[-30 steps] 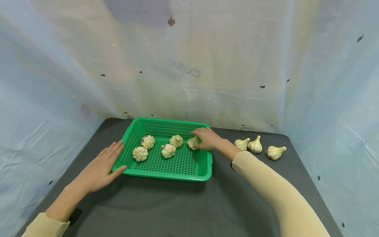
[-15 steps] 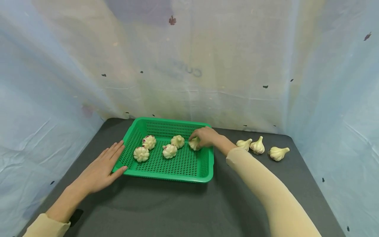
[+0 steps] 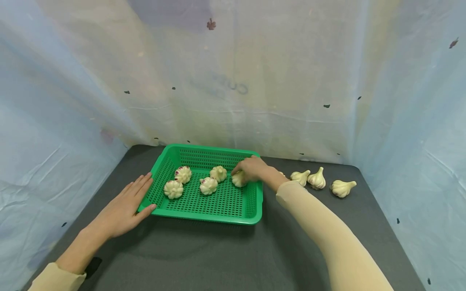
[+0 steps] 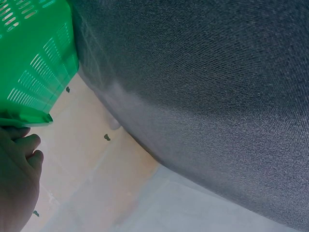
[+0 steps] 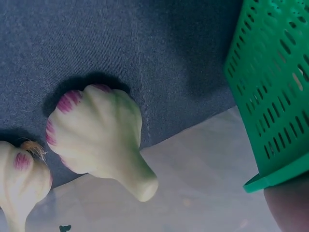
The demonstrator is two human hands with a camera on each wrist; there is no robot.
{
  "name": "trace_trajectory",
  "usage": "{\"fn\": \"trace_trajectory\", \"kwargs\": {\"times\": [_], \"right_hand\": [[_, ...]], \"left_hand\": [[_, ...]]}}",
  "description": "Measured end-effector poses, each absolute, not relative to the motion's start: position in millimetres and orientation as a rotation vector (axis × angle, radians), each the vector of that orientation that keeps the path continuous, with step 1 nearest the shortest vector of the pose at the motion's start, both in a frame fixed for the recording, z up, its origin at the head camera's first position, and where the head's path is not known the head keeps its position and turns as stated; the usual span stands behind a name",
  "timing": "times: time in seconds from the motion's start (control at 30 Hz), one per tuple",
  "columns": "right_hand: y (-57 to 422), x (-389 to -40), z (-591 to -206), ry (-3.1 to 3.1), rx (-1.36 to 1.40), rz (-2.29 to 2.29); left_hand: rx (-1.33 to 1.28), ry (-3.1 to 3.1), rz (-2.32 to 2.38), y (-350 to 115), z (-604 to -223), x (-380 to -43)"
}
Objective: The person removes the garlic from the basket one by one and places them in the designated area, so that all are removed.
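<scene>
A green plastic basket [image 3: 207,219] holds several white garlic bulbs [image 3: 208,186], some marked with purple. At its right end my right hand [image 3: 252,168] reaches over the rim, fingers curled round a garlic bulb [image 3: 238,179] low in the basket; the hand covers part of it. My left hand [image 3: 125,206] rests on the basket's left rim with straight fingers, thumb near the front corner. In the left wrist view, fingers of the left hand [image 4: 19,169] lie at the basket rim [image 4: 24,117]. The right wrist view shows no held bulb, only a sliver of hand [image 5: 289,208].
Several more garlic bulbs lie on the dark cloth-covered table [image 3: 204,258] right of the basket, including one with an upright stem [image 3: 316,179] and one on its side [image 3: 342,188]. Pale sheeting [image 3: 276,81] hangs behind and along both sides.
The right hand has settled slightly lower over the bulb in the basket, hiding the stem seen earlier. The view has shifted a little. The left hand stays on the rim.
</scene>
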State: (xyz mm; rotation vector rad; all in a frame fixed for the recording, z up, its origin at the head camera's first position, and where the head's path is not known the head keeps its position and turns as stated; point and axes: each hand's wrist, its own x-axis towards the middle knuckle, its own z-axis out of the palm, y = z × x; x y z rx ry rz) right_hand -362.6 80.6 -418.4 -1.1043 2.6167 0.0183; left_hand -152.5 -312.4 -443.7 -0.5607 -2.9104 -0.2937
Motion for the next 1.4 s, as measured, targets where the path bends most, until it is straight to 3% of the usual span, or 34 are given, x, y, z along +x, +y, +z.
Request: {"fn": "trace_trajectory", "kwargs": {"times": [0.4, 1.4], "right_hand": [[86, -359, -413, 2.608, -1.207, -0.075], [109, -311, -393, 2.613, -1.319, -1.022]], "left_hand": [[-0.562, -2.892, -0.297, -311, -444, -152], [-0.591, -2.880, -0.284, -312, -446, -151]]}}
